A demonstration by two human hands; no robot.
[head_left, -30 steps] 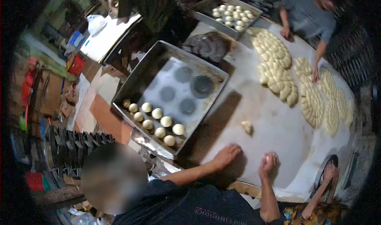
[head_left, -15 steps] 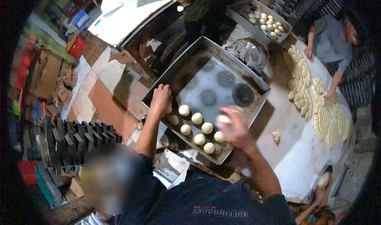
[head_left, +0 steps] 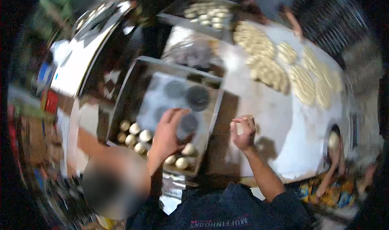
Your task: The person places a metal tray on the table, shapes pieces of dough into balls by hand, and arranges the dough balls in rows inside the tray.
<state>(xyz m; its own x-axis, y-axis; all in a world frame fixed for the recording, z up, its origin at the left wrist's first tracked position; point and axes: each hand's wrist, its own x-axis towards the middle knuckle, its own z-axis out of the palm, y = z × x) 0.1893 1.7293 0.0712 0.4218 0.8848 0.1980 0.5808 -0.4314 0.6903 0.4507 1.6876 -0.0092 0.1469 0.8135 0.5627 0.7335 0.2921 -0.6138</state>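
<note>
A deep metal baking pan [head_left: 217, 108] lies in front of me, its floor marked with dark round patches. Round dough balls [head_left: 182, 162] sit in rows along its near side. Over them hovers my left hand [head_left: 170, 132], fingers curved and apart; the palm side is hidden, and I see no ball in it. To the right of the pan, above the table, my right hand [head_left: 244, 133] has its fingers curled around a small pale piece of dough [head_left: 240, 128], partly covered and blurred.
A second metal pan of dough balls [head_left: 170, 16] stands at the back. Scored dough slabs [head_left: 263, 70] lie on the white table [head_left: 279, 120]. A person in a grey top [head_left: 273, 3] reaches over the far side. At lower right, another person's hand is near a dough ball [head_left: 333, 140].
My view has turned, shifting the pan left. My right hand has left the pan for the table and closed on dough. My left hand has moved from the pan's left rim to over the balls.
</note>
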